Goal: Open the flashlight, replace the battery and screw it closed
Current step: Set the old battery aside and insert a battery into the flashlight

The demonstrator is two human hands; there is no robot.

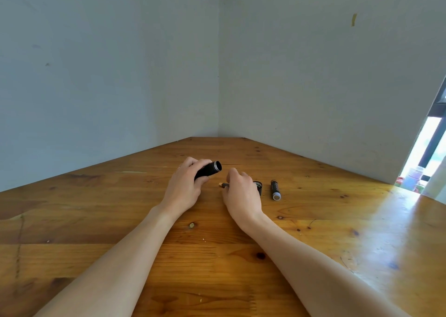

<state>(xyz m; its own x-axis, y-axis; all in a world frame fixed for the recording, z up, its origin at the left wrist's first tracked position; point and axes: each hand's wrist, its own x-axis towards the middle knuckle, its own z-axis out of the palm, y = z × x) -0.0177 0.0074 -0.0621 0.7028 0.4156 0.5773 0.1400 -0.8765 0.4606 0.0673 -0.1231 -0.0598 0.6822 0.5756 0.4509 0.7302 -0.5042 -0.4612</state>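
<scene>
Flashlight (208, 169) gripped in your left hand (182, 188); right hand (242, 193) pinches one battery (223, 184), spare battery's (275, 189) label unreadable.

Table (313, 232): knotty varnished wood, glossy where daylight hits at right; flashlight body (207, 170): matt black, bare metallic ring at open end; loose battery (275, 189): dark glossy wrap, shiny metal end cap; walls (96, 75): matt painted.
</scene>
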